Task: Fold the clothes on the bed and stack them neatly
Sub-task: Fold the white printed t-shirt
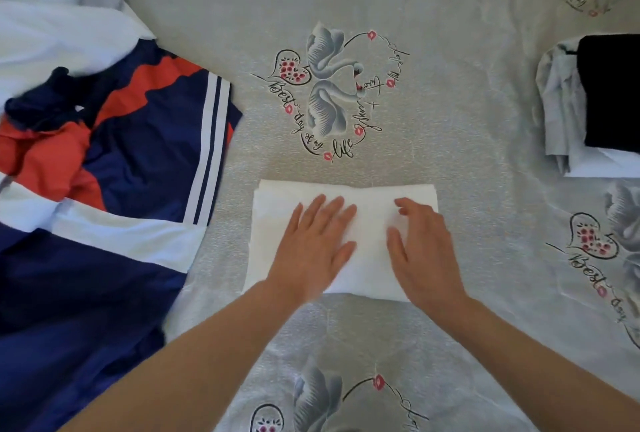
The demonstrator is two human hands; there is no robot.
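Note:
A folded white garment (277, 210) lies flat on the bed in front of me. My left hand (317, 244) rests on its middle with fingers straight and spread, pressing it down. My right hand (420, 244) lies on its right half, fingers slightly bent and flat against the cloth. At the right edge sits a stack (585, 106) with a folded black garment (611, 92) on top of white and grey pieces. An unfolded heap of navy, red and white clothes (104, 168) covers the left side.
The bed sheet (450, 120) is pale grey with printed swans, hearts and script. More loose white fabric (52, 16) is bunched at the far left corner. Bare sheet lies between the folded garment and the stack at the right.

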